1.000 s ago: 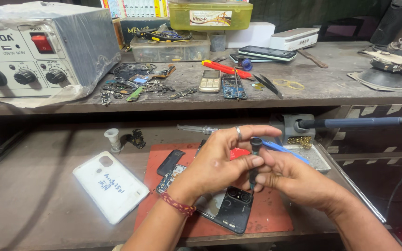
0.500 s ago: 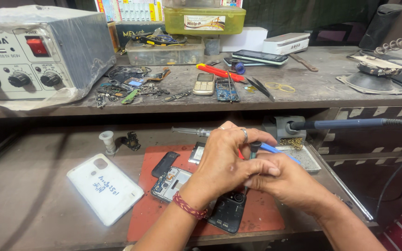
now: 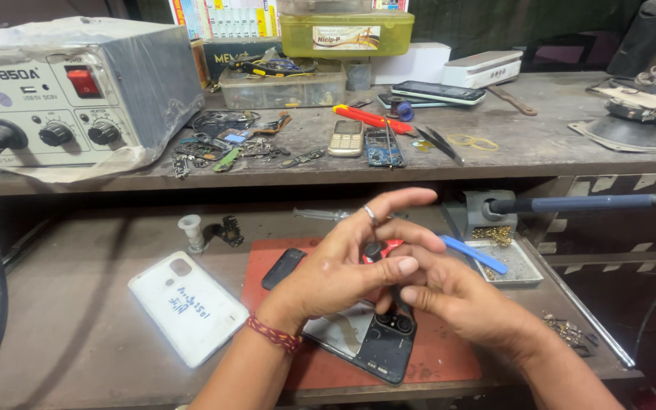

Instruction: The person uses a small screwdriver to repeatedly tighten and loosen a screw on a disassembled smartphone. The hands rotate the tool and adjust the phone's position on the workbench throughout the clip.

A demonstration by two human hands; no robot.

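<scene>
**benchrat:** So both hands are bunched up over the red mat (image 3: 449, 357), anyone see what's going on? The left hand (image 3: 343, 273) is curled over the top with its index finger sticking straight out, and the right hand (image 3: 465, 300) comes in from the side with its fingertips meeting the left thumb.

**solderjoe:** Yeah, they're pinching a small red and black tool (image 3: 383, 249) between them. Only the top pokes out, so I can't tell which hand really has the grip. Looks to me like the left steadies it while the right works the shaft, but that's a guess.

**benchrat:** And the phone?

**solderjoe:** Dark phone (image 3: 370, 342) lies flat on the mat right under the hands, camera end toward the person. The mat probably keeps it from sliding. The white back cover (image 3: 187, 307) sits off to the left on the bare bench, well out of the way.

**benchrat:** Makes sense. The blue pry tool (image 3: 474, 254) is parked just behind the right hand, within easy reach, next to the little metal tray (image 3: 521, 266). The soldering iron (image 3: 578, 203) rests in its stand behind that, tip away from the fingers.

**solderjoe:** Upper shelf is spare boards and an old keypad phone (image 3: 347, 138).
</scene>
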